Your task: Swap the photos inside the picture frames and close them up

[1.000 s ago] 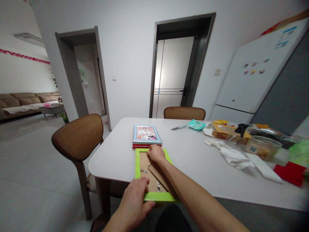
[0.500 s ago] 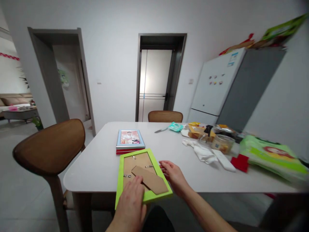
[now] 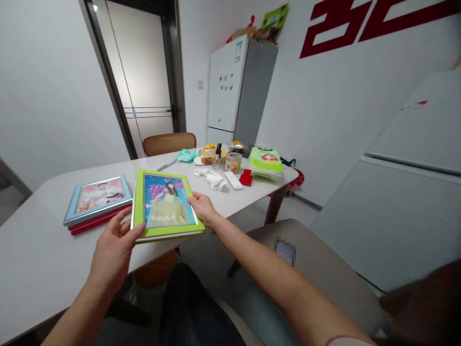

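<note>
A lime-green picture frame (image 3: 167,204) is held between my hands at the table's near edge, its picture side facing up. The picture shows a figure in a pale yellow dress on a blue background. My left hand (image 3: 118,233) grips its lower left corner, thumb on the front. On the right edge, my right hand (image 3: 202,207) is closed round the side. Left of it lies a stack with a light-blue picture frame (image 3: 98,194) on top and red-edged frames (image 3: 97,222) below.
Farther along the white table (image 3: 32,250) lie crumpled white tissue (image 3: 212,179), a white box (image 3: 233,180), a red item (image 3: 246,177), a clear jar (image 3: 233,163), a green package (image 3: 265,161) and a knife (image 3: 166,165). A chair (image 3: 169,143) stands behind; another seat (image 3: 306,254) is at right.
The green frame has been turned over from its brown back to its picture side. Both hands now hold its edges. My view has swung to the right.
</note>
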### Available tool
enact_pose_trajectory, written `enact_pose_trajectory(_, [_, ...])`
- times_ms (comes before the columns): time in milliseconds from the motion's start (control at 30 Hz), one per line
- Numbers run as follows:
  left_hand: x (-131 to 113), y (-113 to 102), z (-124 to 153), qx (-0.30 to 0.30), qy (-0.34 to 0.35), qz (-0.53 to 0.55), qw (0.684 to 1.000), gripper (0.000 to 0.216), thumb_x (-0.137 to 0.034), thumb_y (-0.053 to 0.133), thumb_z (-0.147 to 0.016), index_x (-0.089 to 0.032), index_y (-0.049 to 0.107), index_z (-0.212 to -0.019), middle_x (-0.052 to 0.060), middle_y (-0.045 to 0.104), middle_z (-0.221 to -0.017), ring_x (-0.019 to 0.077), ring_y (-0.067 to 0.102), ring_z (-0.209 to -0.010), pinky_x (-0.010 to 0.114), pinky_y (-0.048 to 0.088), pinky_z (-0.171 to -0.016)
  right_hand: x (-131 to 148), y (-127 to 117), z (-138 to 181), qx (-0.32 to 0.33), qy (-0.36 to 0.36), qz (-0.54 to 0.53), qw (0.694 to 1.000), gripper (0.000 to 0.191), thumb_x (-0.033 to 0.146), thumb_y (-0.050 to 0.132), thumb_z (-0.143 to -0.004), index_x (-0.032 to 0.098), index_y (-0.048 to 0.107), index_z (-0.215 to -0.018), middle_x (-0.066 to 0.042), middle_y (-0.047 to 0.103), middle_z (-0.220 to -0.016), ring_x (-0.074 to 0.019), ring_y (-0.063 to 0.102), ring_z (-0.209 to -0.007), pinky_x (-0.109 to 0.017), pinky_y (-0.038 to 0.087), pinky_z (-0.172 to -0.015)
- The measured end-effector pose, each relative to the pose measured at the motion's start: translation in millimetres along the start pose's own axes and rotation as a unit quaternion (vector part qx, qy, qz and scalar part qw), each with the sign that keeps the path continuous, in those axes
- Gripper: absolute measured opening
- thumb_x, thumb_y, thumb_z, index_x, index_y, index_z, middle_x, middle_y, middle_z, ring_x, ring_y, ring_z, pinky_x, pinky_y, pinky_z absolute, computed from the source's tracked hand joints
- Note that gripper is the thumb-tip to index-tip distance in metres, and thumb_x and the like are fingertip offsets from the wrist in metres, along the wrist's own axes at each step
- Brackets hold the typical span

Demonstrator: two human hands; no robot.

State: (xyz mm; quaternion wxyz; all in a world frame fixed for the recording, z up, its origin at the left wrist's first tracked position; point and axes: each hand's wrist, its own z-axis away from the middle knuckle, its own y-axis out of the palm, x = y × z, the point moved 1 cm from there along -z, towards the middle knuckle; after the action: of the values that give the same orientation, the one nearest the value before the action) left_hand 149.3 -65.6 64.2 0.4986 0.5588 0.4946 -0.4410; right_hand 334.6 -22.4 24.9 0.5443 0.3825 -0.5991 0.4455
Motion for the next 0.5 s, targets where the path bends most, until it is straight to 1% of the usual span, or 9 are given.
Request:
enact_pose_trajectory(33, [11,5,-7,0.032,-0.025,0.009,0.999,0.051,-0.017,0.061,-0.061,-0.019,0.044,-0.109,0.000,0.063,-0.081,0.0138,0.061,-0.075,0.026,0.049,-0.070,-3,-14,-13,-0.008,0.003,0.031,0.999,0.027,0.017,0.040,-0.073,0.015,0.057,-0.094,0.001,0.063,-0.078,-0.0087,0.055,-0.060,-0.019,0.043,-0.055])
enact_pose_trajectory(67, [23,9,-14,0.050,-0.046,-0.002,0.998,0.053,-0.016,0.062,-0.060,-0.017,0.044,-0.110,0.002,0.063,-0.081,0.0136,0.061,-0.074,0.026,0.049,-0.070,-7,-26,-26,-0.017,0.008,0.064,0.998,0.026,0.017,0.044,-0.071,0.015,0.058,-0.093,0.001,0.063,-0.076,-0.0094,0.055,-0.061,-0.020,0.043,-0.056])
enact_pose_trajectory(100, [35,14,-21,0.055,-0.058,-0.035,0.996,0.054,-0.017,0.063,-0.060,-0.015,0.043,-0.111,0.003,0.063,-0.082,0.0136,0.061,-0.073,0.026,0.048,-0.070,-11,-36,-37,-0.026,0.013,0.098,0.995,0.026,0.017,0.048,-0.068,0.014,0.060,-0.090,0.000,0.063,-0.075,-0.0104,0.055,-0.063,-0.020,0.043,-0.058])
enact_pose_trajectory(167, [56,23,-35,0.059,-0.056,-0.127,0.989,0.052,-0.020,0.061,-0.063,-0.011,0.044,-0.112,0.007,0.063,-0.087,0.0147,0.061,-0.076,0.026,0.048,-0.070,-17,-48,-56,-0.048,0.018,0.164,0.985,0.024,0.019,0.054,-0.064,0.012,0.062,-0.086,-0.002,0.064,-0.074,-0.0129,0.056,-0.070,-0.021,0.041,-0.064])
enact_pose_trajectory(233, [69,31,-49,0.061,-0.040,-0.210,0.975,0.048,-0.023,0.058,-0.065,-0.011,0.046,-0.110,0.009,0.063,-0.093,0.0166,0.060,-0.082,0.026,0.047,-0.071,-19,-54,-70,-0.068,0.019,0.221,0.973,0.022,0.020,0.058,-0.062,0.012,0.064,-0.082,-0.003,0.064,-0.078,-0.0152,0.056,-0.079,-0.022,0.040,-0.070])
enact_pose_trajectory(300, [74,37,-62,0.055,-0.025,-0.265,0.962,0.046,-0.023,0.058,-0.065,-0.013,0.048,-0.108,0.009,0.062,-0.097,0.0190,0.058,-0.088,0.028,0.045,-0.075,-19,-55,-82,-0.079,0.017,0.266,0.961,0.021,0.022,0.059,-0.062,0.013,0.064,-0.081,-0.004,0.064,-0.082,-0.0166,0.055,-0.085,-0.022,0.038,-0.075])
enact_pose_trajectory(367, [73,41,-70,0.046,-0.007,-0.304,0.952,0.046,-0.020,0.058,-0.062,-0.014,0.050,-0.107,0.009,0.061,-0.101,0.0212,0.056,-0.093,0.030,0.042,-0.081,-17,-54,-90,-0.081,0.014,0.302,0.950,0.022,0.027,0.058,-0.066,0.013,0.063,-0.082,-0.006,0.064,-0.086,-0.0169,0.055,-0.087,-0.025,0.038,-0.076])
enact_pose_trajectory(433, [70,46,-73,0.044,0.014,-0.339,0.940,0.047,-0.015,0.057,-0.061,-0.013,0.050,-0.107,0.010,0.060,-0.102,0.0222,0.054,-0.095,0.032,0.039,-0.083,-15,-51,-94,-0.078,0.010,0.332,0.940,0.025,0.031,0.054,-0.071,0.013,0.060,-0.087,-0.006,0.062,-0.091,-0.0158,0.055,-0.086,-0.029,0.040,-0.077])
enact_pose_trajectory(500, [68,48,-71,0.047,0.034,-0.360,0.931,0.045,-0.012,0.055,-0.062,-0.011,0.051,-0.107,0.011,0.061,-0.100,0.0218,0.056,-0.092,0.032,0.040,-0.082,-12,-49,-94,-0.074,0.002,0.358,0.931,0.025,0.030,0.051,-0.074,0.013,0.058,-0.091,-0.006,0.061,-0.095,-0.0155,0.055,-0.088,-0.034,0.040,-0.079])
